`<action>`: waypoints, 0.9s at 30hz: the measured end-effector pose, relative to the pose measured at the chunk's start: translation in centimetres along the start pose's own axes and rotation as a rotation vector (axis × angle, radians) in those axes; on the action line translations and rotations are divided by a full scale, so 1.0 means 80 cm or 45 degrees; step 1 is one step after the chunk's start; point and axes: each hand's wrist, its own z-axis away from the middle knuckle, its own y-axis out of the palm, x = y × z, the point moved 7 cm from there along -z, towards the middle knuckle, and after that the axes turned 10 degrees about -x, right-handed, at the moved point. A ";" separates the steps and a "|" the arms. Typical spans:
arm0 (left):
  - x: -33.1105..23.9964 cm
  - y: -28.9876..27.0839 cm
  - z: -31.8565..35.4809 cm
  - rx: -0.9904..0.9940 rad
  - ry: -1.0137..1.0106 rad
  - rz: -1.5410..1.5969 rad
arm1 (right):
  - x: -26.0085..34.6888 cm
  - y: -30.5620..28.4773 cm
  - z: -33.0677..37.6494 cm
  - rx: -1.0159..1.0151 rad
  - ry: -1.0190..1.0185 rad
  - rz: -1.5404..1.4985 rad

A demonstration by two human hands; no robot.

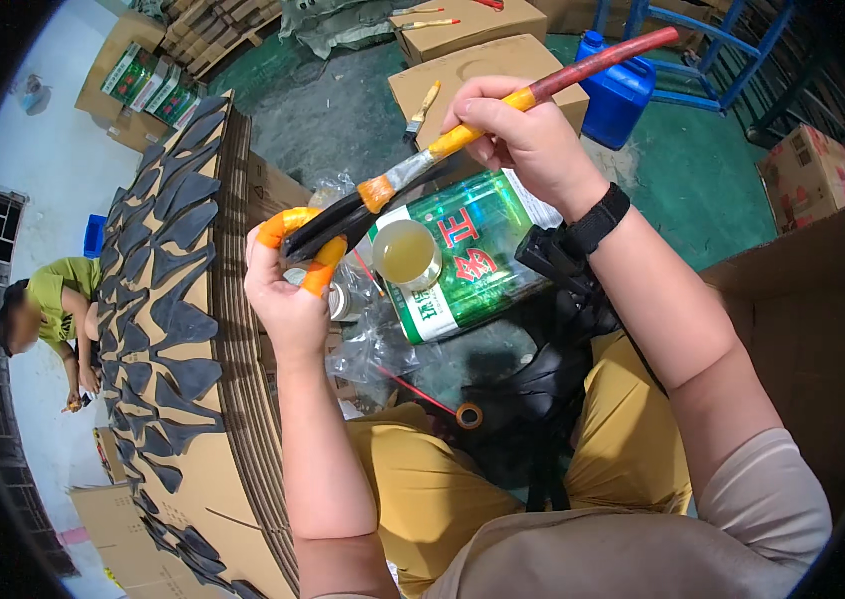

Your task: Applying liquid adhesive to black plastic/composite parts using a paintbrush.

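Observation:
My left hand [292, 309], its thumb and a finger wrapped in orange covering, pinches a dark, curved, flat piece [327, 228]. It looks like the black pieces laid out at the left; its material I cannot tell. My right hand [527, 135] grips a paintbrush [517, 100] with a yellow and red handle and a metal ferrule. The brush's head reaches down to the dark piece, its bristles partly lost against it. Just below the brush, a clear cup [408, 255] of yellowish liquid stands on a green and white tin [487, 250].
Many black pieces [178, 270] cover the stacked cardboard sheets [243, 399] at my left. Another brush [424, 108] lies on a cardboard box [482, 60], near a blue jerrycan [617, 100]. A tape roll [469, 415] is by my legs. A person [58, 299] works at far left.

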 end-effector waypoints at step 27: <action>0.009 -0.089 0.007 -0.112 -0.146 0.249 | -0.002 0.009 0.000 -0.078 -0.054 0.099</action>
